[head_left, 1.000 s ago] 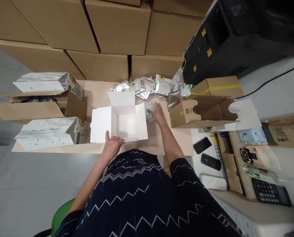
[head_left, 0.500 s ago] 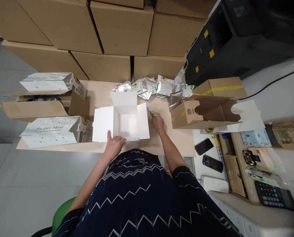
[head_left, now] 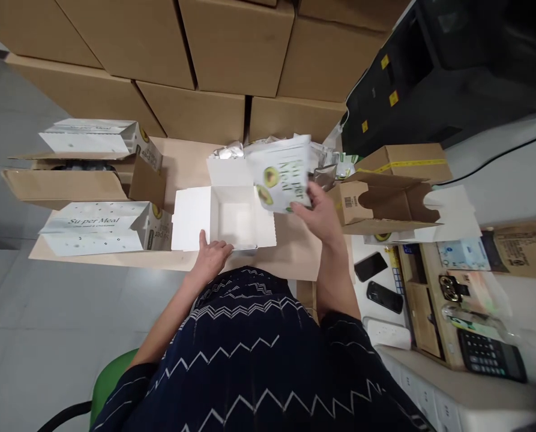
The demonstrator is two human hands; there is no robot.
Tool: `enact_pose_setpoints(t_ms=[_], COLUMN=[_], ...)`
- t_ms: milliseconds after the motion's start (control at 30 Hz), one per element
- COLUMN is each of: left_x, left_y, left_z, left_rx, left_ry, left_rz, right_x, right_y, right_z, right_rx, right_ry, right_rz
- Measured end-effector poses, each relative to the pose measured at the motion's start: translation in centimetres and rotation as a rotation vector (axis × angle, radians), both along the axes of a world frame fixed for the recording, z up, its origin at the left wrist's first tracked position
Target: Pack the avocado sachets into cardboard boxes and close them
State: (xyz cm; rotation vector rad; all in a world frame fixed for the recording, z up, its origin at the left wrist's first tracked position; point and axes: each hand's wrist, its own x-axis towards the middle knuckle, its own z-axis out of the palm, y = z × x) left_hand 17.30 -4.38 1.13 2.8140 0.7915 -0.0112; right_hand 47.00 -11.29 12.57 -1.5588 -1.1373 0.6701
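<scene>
An open white cardboard box [head_left: 191,217] stands on the table in front of me, its flaps folded outward; the inside that shows holds nothing. My left hand [head_left: 211,257] grips its near edge, one finger stretched up over the left flap and the others along the rim. Over the box's right side, my right hand [head_left: 319,213] holds a white "Super Meal" pouch [head_left: 286,174] printed with avocado halves, thumb and fingers closed on its right edge. The pouch is tilted, slightly blurred, and hides part of the right flap. Behind it lie several silvery pouches [head_left: 229,151], partly covered.
Printed white boxes [head_left: 99,225] and an open brown carton [head_left: 65,185] stand at the left of the table [head_left: 186,159]. On the right are another open carton [head_left: 385,201], phones [head_left: 385,297] and a black machine [head_left: 412,90]. Stacked cartons [head_left: 191,111] line the back.
My right hand has raised the pouch from beside the box and turned its printed face into view, over the right flap. My left hand stays on the box; the whole view has shifted slightly.
</scene>
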Motion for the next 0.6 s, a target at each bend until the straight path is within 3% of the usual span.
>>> enact_pose_setpoints(t_ms=[133,233,333,433,533,600], left_x=[0.1,0.2,0.4,0.4,0.3,0.2], left_y=[-0.1,-0.2,-0.3,-0.3,-0.4,-0.4], left_z=[-0.1,0.0,0.1,0.0,-0.3,-0.4], left_rx=[0.017,0.007,-0.001,0.009,0.021,0.018], left_ry=[0.003,0.005,0.002,0.001,-0.020,-0.047], left_rz=[-0.001,0.002,0.010,0.023,0.031,0.035], right_x=[-4.5,-8.0,-10.5,-11.7,-11.8,-11.7], right_y=[2.9,5.5,7.8,9.5,9.9,9.5], right_z=[1.9,1.2,-1.3,-4.9,-8.1,-9.3], right_rx=[-0.241,-0.374,-0.430,-0.452,-0.562,-0.679], right_ry=[-0.488,-0.777,-0.879,-0.820,-0.709,-0.665], right_rz=[0.250,0.477,0.705,0.824,0.935,1.034])
